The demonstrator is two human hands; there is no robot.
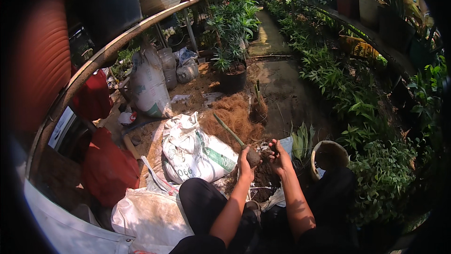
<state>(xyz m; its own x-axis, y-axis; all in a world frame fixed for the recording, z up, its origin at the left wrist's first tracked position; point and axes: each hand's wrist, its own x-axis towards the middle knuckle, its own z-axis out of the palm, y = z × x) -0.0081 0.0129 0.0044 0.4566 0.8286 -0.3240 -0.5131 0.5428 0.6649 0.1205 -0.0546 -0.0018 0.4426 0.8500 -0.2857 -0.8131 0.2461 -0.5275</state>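
My left hand [244, 165] is closed around the base of a thick green stem cutting [228, 129], which tilts up and to the left. A rounded ball of dark soil [253, 158] is packed about its lower end. Just to the right, my right hand [282, 161] is cupped with its fingers curled up, and dark crumbly soil shows in it. Below both hands lies a heap of loose soil [266, 181] on a pale sheet between my legs. Brown coconut fibre [230, 113] is piled beyond the hands.
A white sack [188, 153] slumps left of my hands, and another sack [148, 94] stands behind it. An upright cutting with a wrapped base [259, 108] stands beside the fibre. To the right are a round pot [329, 157] and rows of leafy plants [333, 85]. A potted shrub [233, 78] stands ahead.
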